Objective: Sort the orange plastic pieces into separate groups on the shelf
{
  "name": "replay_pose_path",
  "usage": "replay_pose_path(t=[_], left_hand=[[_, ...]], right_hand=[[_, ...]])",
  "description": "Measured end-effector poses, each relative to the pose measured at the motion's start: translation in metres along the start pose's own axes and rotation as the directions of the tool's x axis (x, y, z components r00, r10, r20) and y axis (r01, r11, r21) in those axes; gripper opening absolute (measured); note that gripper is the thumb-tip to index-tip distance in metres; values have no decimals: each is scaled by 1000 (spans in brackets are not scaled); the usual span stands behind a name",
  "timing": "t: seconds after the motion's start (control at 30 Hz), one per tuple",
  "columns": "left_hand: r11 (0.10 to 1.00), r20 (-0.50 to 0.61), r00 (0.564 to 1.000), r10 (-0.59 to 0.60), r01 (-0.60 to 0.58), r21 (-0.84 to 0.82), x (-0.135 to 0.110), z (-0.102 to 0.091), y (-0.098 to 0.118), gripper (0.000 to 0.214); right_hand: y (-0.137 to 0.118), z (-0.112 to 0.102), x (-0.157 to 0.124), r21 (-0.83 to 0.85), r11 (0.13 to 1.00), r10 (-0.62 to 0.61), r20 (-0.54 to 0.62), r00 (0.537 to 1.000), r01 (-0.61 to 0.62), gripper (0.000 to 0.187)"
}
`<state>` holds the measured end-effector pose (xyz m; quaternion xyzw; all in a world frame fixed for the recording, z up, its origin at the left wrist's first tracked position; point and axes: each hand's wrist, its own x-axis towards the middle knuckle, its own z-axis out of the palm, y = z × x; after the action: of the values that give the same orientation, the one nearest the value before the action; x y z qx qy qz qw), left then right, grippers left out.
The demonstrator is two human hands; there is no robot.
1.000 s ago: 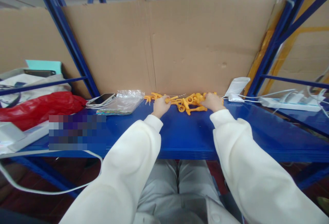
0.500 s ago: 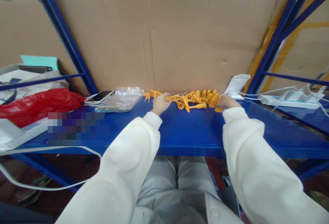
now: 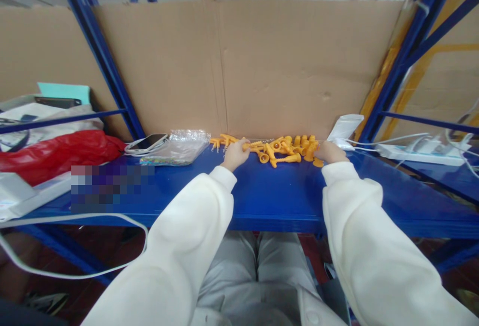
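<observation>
My left hand [image 3: 236, 155] reaches to the left part of a row of orange plastic pieces, its fingers closed on an orange plastic piece [image 3: 245, 146]. Beside it lie branching orange pieces [image 3: 227, 139] with small metal chains. Right of that hand is a pile of orange pieces [image 3: 275, 159], some with round cup-shaped ends. Upright orange cylinders [image 3: 304, 141] stand at the pile's right end. My right hand [image 3: 331, 153] is next to them, fingers curled in; what they hold, if anything, is hidden. A flat orange disc [image 3: 318, 163] lies just below its fingertips.
The blue shelf [image 3: 277, 196] carries everything, with a cardboard sheet [image 3: 277, 67] behind. To the left are clear plastic bags [image 3: 183, 149], a phone [image 3: 150, 141] and a red bag [image 3: 71, 149]. A white power strip [image 3: 422, 155] with cables lies right. Blue posts frame both sides.
The view has tilted up slightly, so the shelf sits a little lower. Both hands stay at nearly the same places; the orange disc shows more clearly below the right hand.
</observation>
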<state>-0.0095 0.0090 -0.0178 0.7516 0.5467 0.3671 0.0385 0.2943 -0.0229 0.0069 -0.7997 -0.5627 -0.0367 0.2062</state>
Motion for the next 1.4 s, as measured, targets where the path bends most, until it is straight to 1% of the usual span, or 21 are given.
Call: replay_pose_path(t=[0.03, 0.07, 0.1, 0.13, 0.17, 0.2, 0.23, 0.3, 0.33, 0.4, 0.43, 0.5, 0.57, 0.73, 0.9, 0.97, 1.1, 1.17, 1.23, 1.3, 1.4], left_hand=[[1000, 1, 1000, 7, -7, -9, 0, 1, -1, 36], [1000, 4, 1000, 16, -16, -26, 1, 2, -1, 36], [998, 10, 1000, 30, -29, -50, 1, 3, -2, 37], [996, 15, 999, 45, -43, -78, 2, 5, -3, 37], [993, 21, 998, 60, -58, -107, 3, 6, -4, 37], [988, 25, 997, 75, -71, -138, 3, 8, -4, 37], [982, 26, 996, 91, -85, -167, 4, 10, -5, 37], [969, 24, 991, 129, -121, -215, 5, 13, -6, 38], [962, 22, 988, 152, -143, -232, 5, 15, -6, 38], [950, 19, 980, 196, -185, -250, 6, 17, -6, 38], [947, 19, 977, 213, -202, -251, 6, 17, -5, 38], [942, 23, 971, 239, -226, -247, 6, 18, -3, 40], [936, 30, 963, 267, -252, -246, 5, 18, -1, 41], [921, 47, 943, 330, -310, -236, 3, 14, 5, 41], [930, 100, 939, 329, -303, -208, -1, 8, 12, 34], [935, 98, 942, 322, -301, -186, -2, 7, 14, 32], [941, 62, 947, 317, -305, -144, -2, 7, 14, 30], [948, 44, 953, 299, -292, -126, -1, 7, 13, 30], [958, 35, 962, 269, -264, -113, 1, 8, 11, 28], [963, 42, 967, 250, -244, -113, 2, 9, 10, 26], [958, 72, 962, 264, -253, -139, 2, 10, 10, 24]], right_hand=[[-4, -4, -5, -23, 997, 70, 23, 997, -69, 40], [-8, -8, -10, -34, 994, 100, 6, 995, -100, 42], [-12, -11, -13, -35, 994, 105, -18, 994, -106, 43], [-16, -12, -16, -23, 997, 78, -53, 996, -79, 41], [-20, -12, -17, 5, 1000, 18, -87, 996, -18, 38], [-24, -11, -18, 47, 996, -69, -115, 991, 75, 35], [-29, -8, -18, 103, 977, -173, -141, 975, 188, 31], [-41, 2, -19, 231, 878, -387, -175, 905, 420, 26], [-47, 8, -20, 293, 819, -451, -200, 870, 493, 25], [-59, 21, -23, 416, 695, -560, -199, 805, 586, 29], [-64, 27, -25, 468, 641, -604, -181, 776, 608, 34], [-71, 38, -30, 555, 560, -660, -149, 736, 615, 45], [-76, 45, -33, 628, 514, -683, -113, 722, 585, 53], [-79, 47, -38, 785, 452, -659, -27, 752, 424, 62], [-80, 40, -46, 841, 465, -620, 87, 779, 276, 58], [-81, 37, -49, 867, 464, -595, 157, 788, 178, 55], [-83, 33, -52, 897, 442, -559, 280, 781, -5, 51], [-83, 33, -51, 895, 443, -531, 301, 792, -43, 48], [-82, 35, -50, 889, 453, -490, 305, 817, -61, 47], [-80, 36, -48, 885, 459, -445, 302, 843, -75, 46], [-80, 36, -47, 889, 451, -402, 280, 872, -78, 44]])
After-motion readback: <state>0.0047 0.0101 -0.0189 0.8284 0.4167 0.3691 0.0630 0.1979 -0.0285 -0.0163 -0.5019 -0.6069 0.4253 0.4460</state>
